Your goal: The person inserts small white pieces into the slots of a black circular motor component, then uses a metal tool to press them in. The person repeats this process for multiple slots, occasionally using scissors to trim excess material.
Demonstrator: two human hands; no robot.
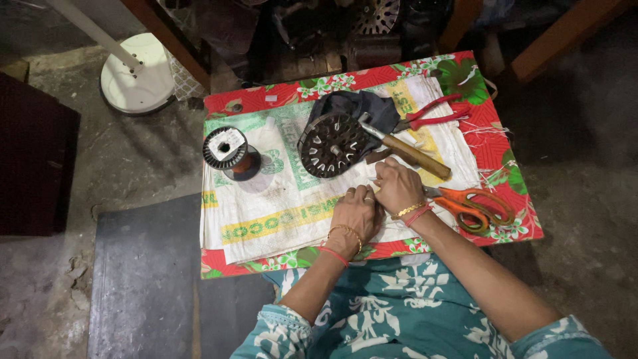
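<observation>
Taking the round stator (330,144) as the landmark: far to its left on the floor stands a white fan base (136,72). Just left of the stator, on the white sack (266,206) that covers the flowered cloth (229,101), a wire spool (228,150) stands upright.

The stator lies flat, slots up, partly on a dark rag (362,105). A wooden-handled tool (405,151) rests with its metal tip touching the stator's right edge, the handle slanting away to the lower right.

Below and right of the stator, the left hand (353,216) and right hand (397,187) are pressed together over the sack. Both are curled nearly closed, fingertips meeting around a small pale piece, perhaps a strip of insulating paper; it is too hidden to name surely. The left hand lies under and beside the right.

Further right of the stator, red pliers (435,112) lie above the tool's handle, and orange scissors (473,206) lie just beside the right wrist.

By my reading, the step in hand is folding or shaping the small piece between the fingertips. A next move would call for a firm pinch and a short reach up-left to the stator's slots.
</observation>
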